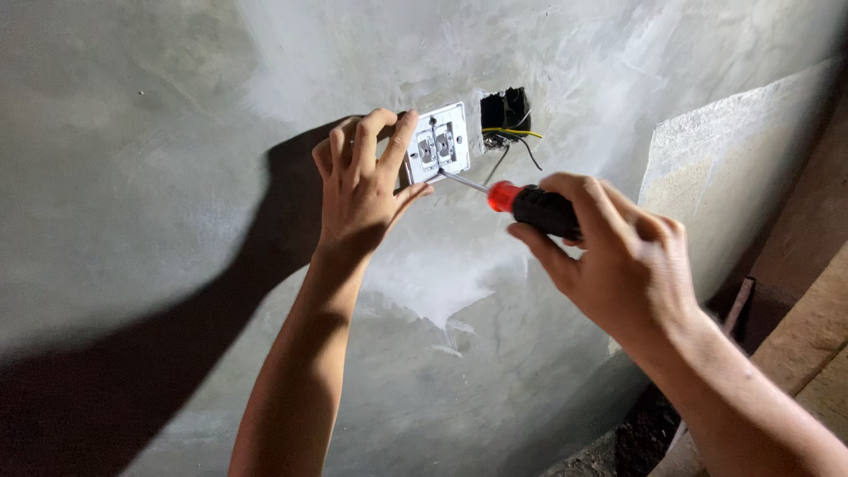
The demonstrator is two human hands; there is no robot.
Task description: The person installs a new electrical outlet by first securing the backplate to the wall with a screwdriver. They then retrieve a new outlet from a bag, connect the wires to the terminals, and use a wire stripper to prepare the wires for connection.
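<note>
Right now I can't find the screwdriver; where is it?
In the head view, the screwdriver is in the right hand, right of centre, tip at the white socket plate.
</note>
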